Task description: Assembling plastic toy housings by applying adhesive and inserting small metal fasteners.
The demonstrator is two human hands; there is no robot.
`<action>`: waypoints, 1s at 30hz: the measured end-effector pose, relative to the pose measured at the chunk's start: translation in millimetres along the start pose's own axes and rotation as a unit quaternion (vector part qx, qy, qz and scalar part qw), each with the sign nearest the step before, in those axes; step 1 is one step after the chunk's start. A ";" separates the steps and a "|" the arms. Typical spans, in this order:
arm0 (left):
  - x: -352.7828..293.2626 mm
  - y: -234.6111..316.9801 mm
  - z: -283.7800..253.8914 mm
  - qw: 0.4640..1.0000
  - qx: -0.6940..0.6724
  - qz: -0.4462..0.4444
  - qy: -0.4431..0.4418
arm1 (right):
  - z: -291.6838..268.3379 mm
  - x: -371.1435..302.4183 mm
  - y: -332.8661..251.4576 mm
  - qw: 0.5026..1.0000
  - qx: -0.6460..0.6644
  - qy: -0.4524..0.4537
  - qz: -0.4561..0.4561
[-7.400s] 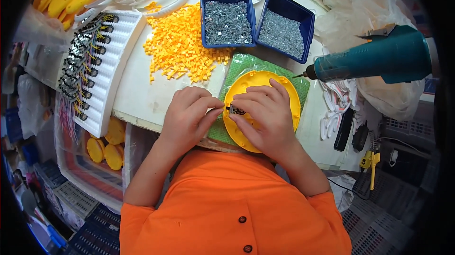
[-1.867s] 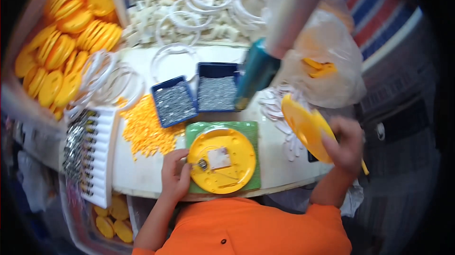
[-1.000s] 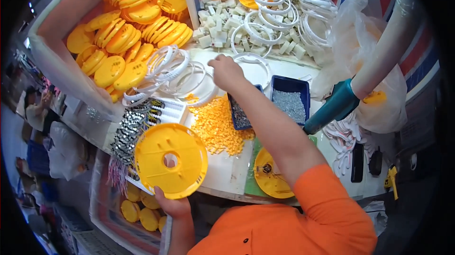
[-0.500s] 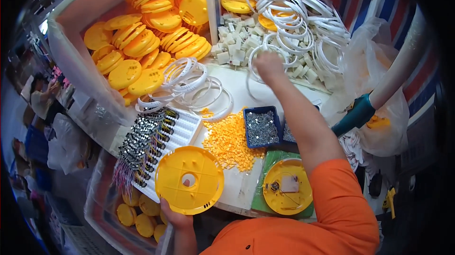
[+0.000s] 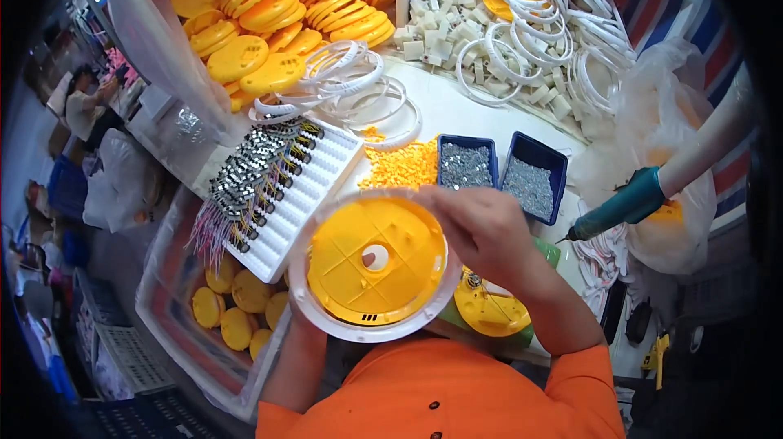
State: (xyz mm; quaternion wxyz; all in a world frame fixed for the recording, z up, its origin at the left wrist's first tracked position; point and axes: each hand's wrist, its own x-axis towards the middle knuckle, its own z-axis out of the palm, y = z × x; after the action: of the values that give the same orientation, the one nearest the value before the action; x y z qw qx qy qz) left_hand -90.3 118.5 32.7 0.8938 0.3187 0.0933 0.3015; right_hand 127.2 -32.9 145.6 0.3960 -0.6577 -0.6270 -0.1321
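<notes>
In front of my chest, a yellow round plastic cover (image 5: 338, 255) with a centre hole faces up. A white plastic ring (image 5: 444, 292) surrounds its edge; whether it is fully seated I cannot tell. My left hand (image 5: 305, 329) holds the cover from beneath, mostly hidden, and a fingertip shows through the hole. At the upper right rim, my right hand (image 5: 489, 231) grips the white ring, its fingers bent over the edge. Partly under my right forearm, a yellow round housing (image 5: 493, 313) with wires inside rests on a green mat (image 5: 548, 253).
Small yellow parts (image 5: 400, 164) lie beside two blue trays (image 5: 557, 186) of screws. A white foam tray (image 5: 322, 174) carries wired metal parts. Yellow covers (image 5: 269, 15), white rings (image 5: 347, 80) and white blocks (image 5: 444, 27) are piled behind. A teal power screwdriver (image 5: 632, 198) hangs at right.
My right hand has come back from the far pile with a white ring, now around the yellow cover. The cover has shifted right and up slightly. The view has tilted.
</notes>
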 end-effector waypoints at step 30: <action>8.3 -4.7 40.7 0.948 0.214 -0.176 -0.158 | -12.7 -94.3 19.9 0.990 -0.059 -0.003 0.126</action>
State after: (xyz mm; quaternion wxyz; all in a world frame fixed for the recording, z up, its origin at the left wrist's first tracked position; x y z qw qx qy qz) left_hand -66.7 99.7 61.7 0.8465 0.5248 0.0675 0.0585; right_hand 132.9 -107.6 83.6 0.3678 -0.7540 -0.5317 -0.1161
